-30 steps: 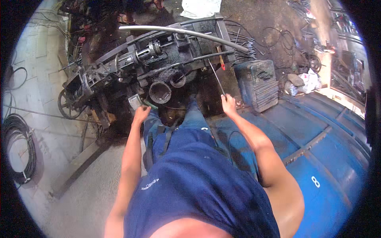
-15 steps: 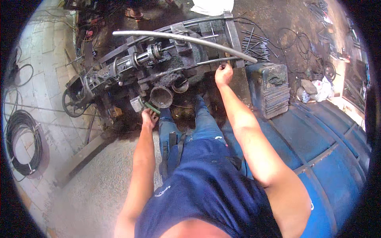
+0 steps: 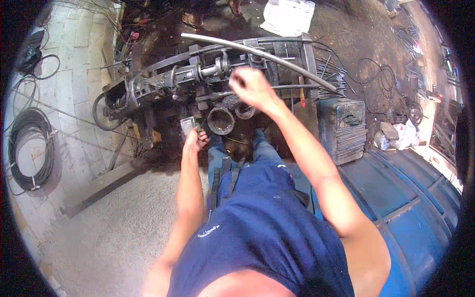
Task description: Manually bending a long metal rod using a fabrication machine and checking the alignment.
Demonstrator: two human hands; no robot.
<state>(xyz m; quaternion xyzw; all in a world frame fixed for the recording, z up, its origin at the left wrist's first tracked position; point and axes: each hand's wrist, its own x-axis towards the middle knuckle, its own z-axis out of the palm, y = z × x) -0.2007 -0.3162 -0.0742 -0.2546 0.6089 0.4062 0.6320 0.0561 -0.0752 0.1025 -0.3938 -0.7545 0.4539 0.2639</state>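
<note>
My left hand (image 3: pixel 197 139) is closed around the green handle of a tool with a grey, block-shaped head (image 3: pixel 188 124), left of the round metal cups. Over the middle of a long, greasy lathe-like machine (image 3: pixel 185 76) is my right hand (image 3: pixel 252 89), smeared by motion. Its fingers look curled, but whether anything is in them cannot be made out. A long, slightly bent silver pipe (image 3: pixel 262 53) lies across the machine's far side. Near the machine's right end rests a slim tool with a red part (image 3: pixel 302 94). Two open cups, a larger one (image 3: pixel 220 121) and a smaller one (image 3: pixel 245 110), sit at the near side.
A dark metal box (image 3: pixel 342 129) stands right of the machine, beside a blue ribbed metal surface (image 3: pixel 396 183). Thin rods (image 3: pixel 334 74) lie in a pile behind it. A black cable coil (image 3: pixel 30 151) is at far left. Another person's feet (image 3: pixel 193 21) show at the back.
My right hand has moved left from the machine's right end to above its middle, uncovering the red-marked tool. My left hand still grips the green handle. The whole view has shifted slightly.
</note>
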